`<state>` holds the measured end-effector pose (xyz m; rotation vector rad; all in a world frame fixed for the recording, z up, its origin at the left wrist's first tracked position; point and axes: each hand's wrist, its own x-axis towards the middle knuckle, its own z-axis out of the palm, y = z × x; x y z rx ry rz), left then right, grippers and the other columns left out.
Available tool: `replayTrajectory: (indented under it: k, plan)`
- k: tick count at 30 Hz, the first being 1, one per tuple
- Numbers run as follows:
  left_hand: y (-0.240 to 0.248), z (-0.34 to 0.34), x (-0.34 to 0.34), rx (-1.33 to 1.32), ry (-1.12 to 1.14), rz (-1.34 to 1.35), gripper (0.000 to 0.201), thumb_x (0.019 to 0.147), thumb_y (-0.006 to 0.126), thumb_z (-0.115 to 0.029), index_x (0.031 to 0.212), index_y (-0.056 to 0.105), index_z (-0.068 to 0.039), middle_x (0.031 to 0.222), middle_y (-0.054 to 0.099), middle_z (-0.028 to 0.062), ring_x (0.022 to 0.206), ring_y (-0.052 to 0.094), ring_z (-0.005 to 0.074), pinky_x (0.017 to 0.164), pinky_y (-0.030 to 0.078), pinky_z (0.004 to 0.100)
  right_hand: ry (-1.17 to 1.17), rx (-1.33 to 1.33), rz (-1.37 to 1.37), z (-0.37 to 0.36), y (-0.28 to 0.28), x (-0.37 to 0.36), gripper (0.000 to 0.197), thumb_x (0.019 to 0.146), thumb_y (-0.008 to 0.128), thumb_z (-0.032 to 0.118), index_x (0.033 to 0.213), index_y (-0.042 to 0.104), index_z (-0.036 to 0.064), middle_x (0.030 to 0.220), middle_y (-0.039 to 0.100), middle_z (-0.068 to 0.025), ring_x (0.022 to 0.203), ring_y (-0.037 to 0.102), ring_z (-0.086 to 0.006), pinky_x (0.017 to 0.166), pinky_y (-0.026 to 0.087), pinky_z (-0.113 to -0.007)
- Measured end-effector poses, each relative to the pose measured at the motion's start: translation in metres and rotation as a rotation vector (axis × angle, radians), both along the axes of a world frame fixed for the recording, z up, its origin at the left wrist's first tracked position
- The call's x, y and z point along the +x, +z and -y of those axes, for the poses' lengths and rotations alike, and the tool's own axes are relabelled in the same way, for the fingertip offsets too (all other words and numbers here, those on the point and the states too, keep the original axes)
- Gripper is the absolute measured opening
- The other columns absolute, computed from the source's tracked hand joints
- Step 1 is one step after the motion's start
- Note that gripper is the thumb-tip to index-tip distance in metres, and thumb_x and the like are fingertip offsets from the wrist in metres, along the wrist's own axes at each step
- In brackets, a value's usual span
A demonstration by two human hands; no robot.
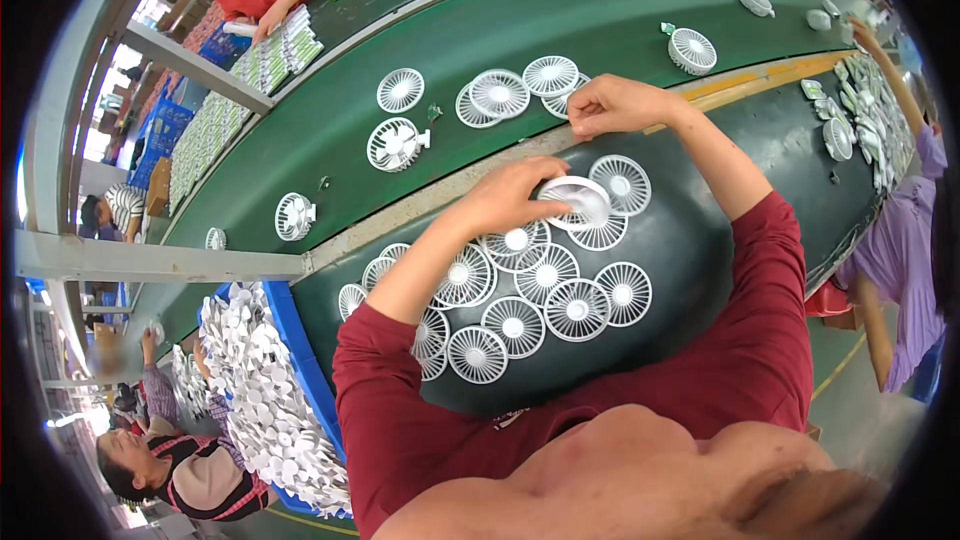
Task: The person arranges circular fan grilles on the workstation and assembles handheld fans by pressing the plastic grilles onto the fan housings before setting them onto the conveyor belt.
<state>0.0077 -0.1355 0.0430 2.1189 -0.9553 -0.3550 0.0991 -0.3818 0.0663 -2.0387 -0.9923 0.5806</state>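
Note:
My left hand (505, 195) is closed on the rim of a white round fan housing (592, 202), tilted over the dark green work mat. My right hand (622, 106) hangs at the belt's near edge, fingers curled together; whatever they pinch, if anything, is hidden. Just behind its fingertips, a white fan grille (551, 76) overlaps others on the belt. Several more grilles lie spread on the mat below my hands, among them one grille (577, 310) near my chest and another grille (622, 185) beside the held housing.
Across the front runs a green conveyor belt (300, 165) carrying a fan housing with blades (396, 144) and other fan parts. A blue bin (310, 360) full of white pieces stands at my left, near a metal post (160, 258). Co-workers sit around the line.

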Motion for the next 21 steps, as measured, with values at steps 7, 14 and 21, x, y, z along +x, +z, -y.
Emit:
replayTrajectory:
  k: [7,14,21]
  plan:
    - [0.010,-0.021,0.056,-0.069,0.453,0.391,0.025,0.086,0.065,-0.027,0.098,0.065,-0.005,0.100,0.067,0.0139,0.096,0.062,0.0338,0.084,0.049,0.0396,-0.255,0.015,0.735,-0.017,-0.033,0.040,0.045,0.080,0.073,0.026,0.119,0.059,0.0089,0.124,0.060,-0.0142,0.120,0.053,-0.0329,0.096,0.045,-0.040]
    - [-0.056,-0.124,0.174,0.418,0.929,0.281,0.087,0.072,0.073,-0.060,0.141,0.041,-0.017,0.152,0.028,0.0192,0.138,0.027,0.0419,0.105,0.031,0.0619,-0.075,-0.333,0.582,-0.109,-0.045,0.057,0.088,0.064,0.079,0.053,0.139,0.045,0.0229,0.141,0.044,-0.0173,0.130,0.040,-0.0376,0.100,0.038,-0.051]
    - [-0.048,-0.074,0.159,0.436,0.512,0.275,0.063,0.066,0.080,-0.038,0.120,0.061,-0.013,0.133,0.051,0.0141,0.121,0.049,0.0333,0.100,0.043,0.0430,0.283,-0.190,0.330,-0.063,-0.040,0.010,0.069,0.070,0.077,0.043,0.128,0.055,0.0111,0.122,0.056,-0.0174,0.113,0.051,-0.0376,0.098,0.042,-0.044]
